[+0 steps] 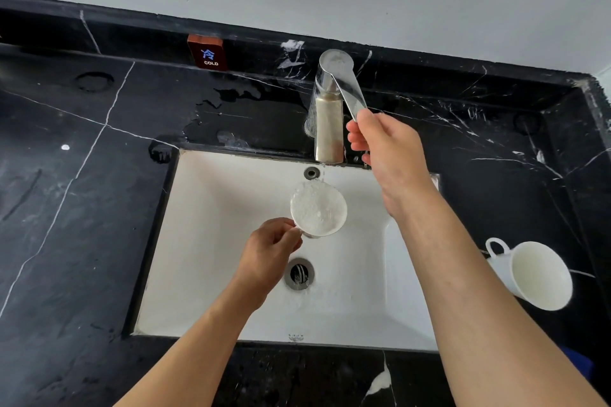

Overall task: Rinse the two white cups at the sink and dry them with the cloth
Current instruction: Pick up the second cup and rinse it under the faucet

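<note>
Cup [318, 208] in left hand [271, 249], under tap [329, 129]

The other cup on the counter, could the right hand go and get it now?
Probably yes. The right hand is on the tap lever, but it only has to let go. The other cup lies tipped on the black counter on that same side, with nothing between them.

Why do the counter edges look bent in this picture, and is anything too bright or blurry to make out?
Head view: the wide lens bows the black counter and its back ledge. The faucet handle under the right hand glares; the foaming water in the cup held by the left hand blends into the white sink. The second cup near the frame's edge looks stretched.
</note>
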